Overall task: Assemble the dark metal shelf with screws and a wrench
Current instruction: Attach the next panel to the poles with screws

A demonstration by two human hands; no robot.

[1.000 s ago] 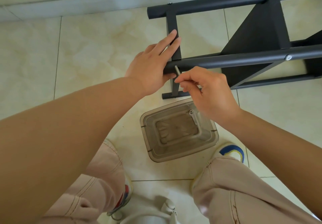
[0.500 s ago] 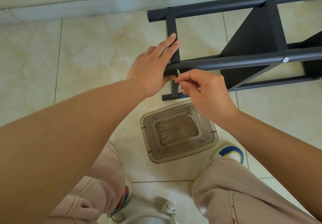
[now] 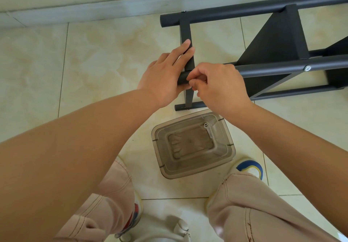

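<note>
Cream floor tile [image 3: 94,57] fills the left side, w/ a grey baseboard [image 3: 75,6] along the top edge. Left hand [image 3: 163,76] lies flat against the dark metal shelf [image 3: 273,40]: fingers straight and close together along the upright flat bar [image 3: 185,29], thumb tucked under the end of the near round tube [image 3: 282,67]. Right hand [image 3: 222,87] sits just beside it, touching the left thumb area; fingers curled, tips pinched together at the tube end. What they pinch is hidden, cannot tell. Shelf lies on its side on the tile, running off the right edge; a silver screw head [image 3: 307,68] shows on the near tube further right. Below the hands, a clear plastic box [image 3: 192,144] stands on the floor between the person's knees, holding a small screw [image 3: 205,124] near its far right corner.
</note>
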